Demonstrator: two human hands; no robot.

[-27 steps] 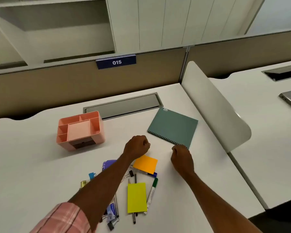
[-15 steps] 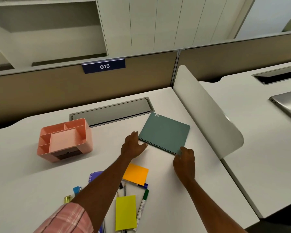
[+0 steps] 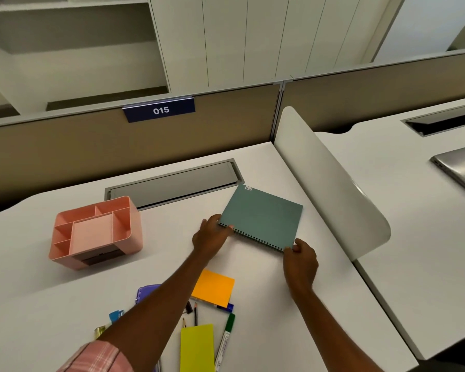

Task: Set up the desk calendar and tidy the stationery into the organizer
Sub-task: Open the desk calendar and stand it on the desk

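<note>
White worktop [image 3: 266,304] stands against a tan partition [image 3: 65,151] bearing a blue plate marked 015 [image 3: 160,110]; a grey cable tray [image 3: 172,181] is recessed along the far edge; a white divider [image 3: 330,189] bounds the right side; a closed laptop [image 3: 462,170] lies on the adjoining desk.

Calendar [image 3: 263,216]: teal cover, closed, lying on the worktop between tray and divider, spiral edge towards the person.

Left hand [image 3: 211,237]: fingers curled round the near left corner of the calendar, at the end of the spiral; right hand [image 3: 300,260]: fingers curled, pinching the near right corner at the other end of the spiral; both hands hold the calendar.

Organizer [image 3: 91,232]: pink, upright, well to the left of the calendar; no item is visible in its compartments.

Stationery lies near the front edge, apart from the organizer: orange pad [image 3: 214,287] just beside the left forearm; yellow pad [image 3: 198,347] nearer the person; green marker [image 3: 226,339] just beside the yellow pad; blue marker [image 3: 226,307] partly under the orange pad; pencils [image 3: 195,315] between the two pads; purple item [image 3: 145,291], blue clip [image 3: 115,316] and gold clip [image 3: 100,331] left of the forearm, partly hidden.
</note>
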